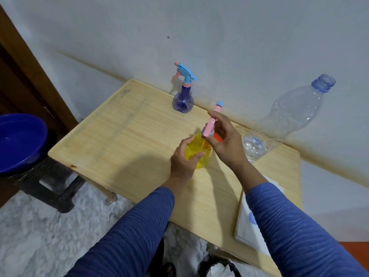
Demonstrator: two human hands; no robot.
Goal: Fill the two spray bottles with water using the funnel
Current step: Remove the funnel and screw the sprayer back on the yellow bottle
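A yellow spray bottle (196, 151) stands on the wooden table (123, 136) near its middle. My left hand (183, 158) grips its round body from the left. My right hand (225, 140) holds the pink spray head (212, 121) with a blue nozzle tip on top of this bottle. Something orange (218, 138), mostly hidden behind my right hand, sits just behind the bottle. A purple spray bottle (183, 100) with a blue and pink spray head stands upright at the table's back edge by the wall. A large clear plastic bottle (287, 120), uncapped, with a little water at its bottom, stands at the right.
A blue basin (19, 142) rests on a dark stool left of the table. A white paper or cloth (247, 222) lies at the table's front right corner. The wall runs right behind the table. The floor below is speckled grey.
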